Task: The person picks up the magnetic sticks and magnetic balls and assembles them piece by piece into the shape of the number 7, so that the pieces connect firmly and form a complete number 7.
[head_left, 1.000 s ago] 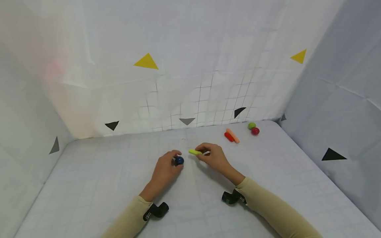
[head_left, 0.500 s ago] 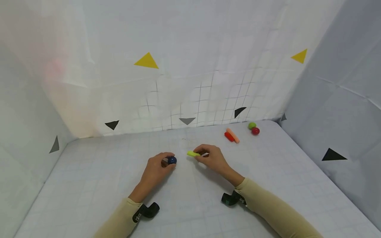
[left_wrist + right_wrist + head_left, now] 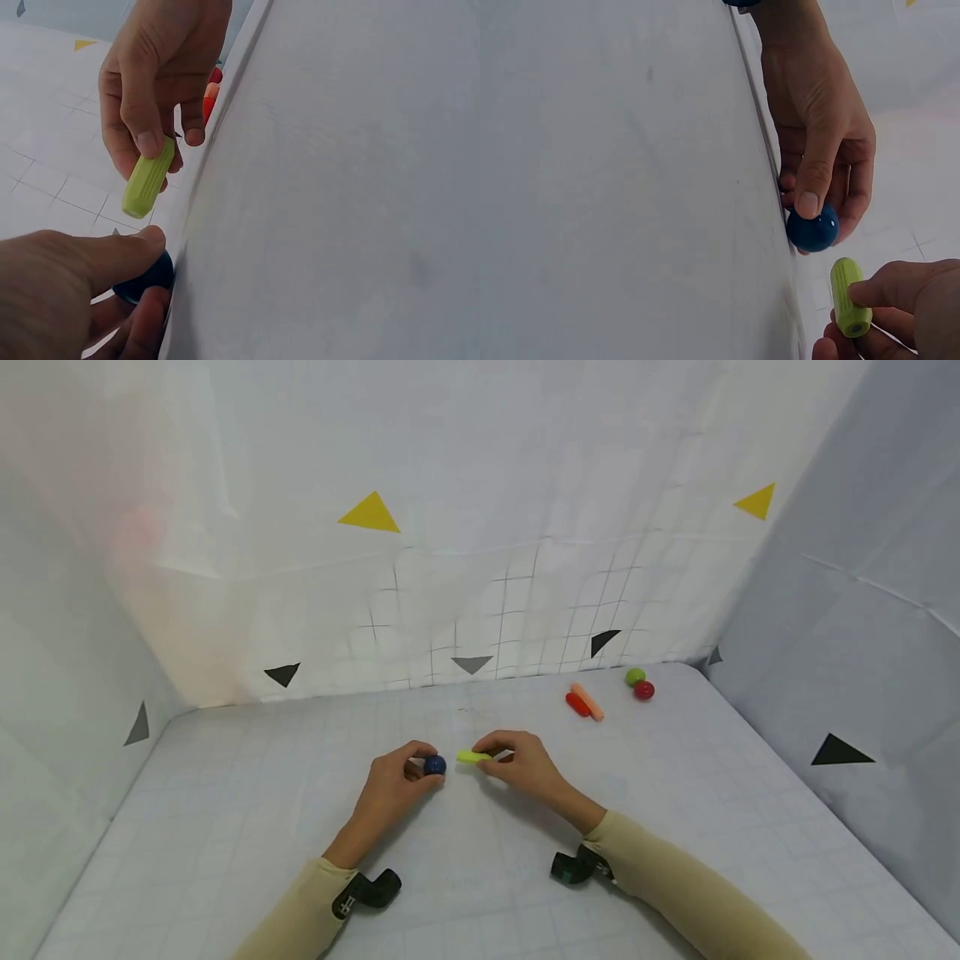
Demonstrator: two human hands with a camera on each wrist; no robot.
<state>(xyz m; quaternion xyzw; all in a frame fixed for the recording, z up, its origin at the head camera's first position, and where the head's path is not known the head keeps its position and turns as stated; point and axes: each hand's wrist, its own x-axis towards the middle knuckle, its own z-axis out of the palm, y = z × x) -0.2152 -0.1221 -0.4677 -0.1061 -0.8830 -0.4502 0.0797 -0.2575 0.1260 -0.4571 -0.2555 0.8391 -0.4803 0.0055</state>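
Note:
A round dark blue ball (image 3: 435,765) is pinched between the thumb and fingers of my left hand (image 3: 391,787). My right hand (image 3: 522,766) pinches one end of a ribbed yellow-green stick (image 3: 471,757), whose free end points at the ball. A small gap separates stick and ball. In the left wrist view, the stick (image 3: 148,178) is tilted above the blue ball (image 3: 147,282), which the left thumb partly covers. The right wrist view shows the ball (image 3: 813,228) and, just below it, the stick (image 3: 848,298).
Farther back on the right of the white table (image 3: 247,827) lie a red piece (image 3: 577,705) and an orange stick (image 3: 587,702) side by side. Beyond them are a green ball (image 3: 635,677) and a red ball (image 3: 643,691). White sheets rise behind and at both sides.
My left hand has moved left with the blue ball, then stayed nearly still. My right hand has moved left and slightly nearer with the yellow-green stick.

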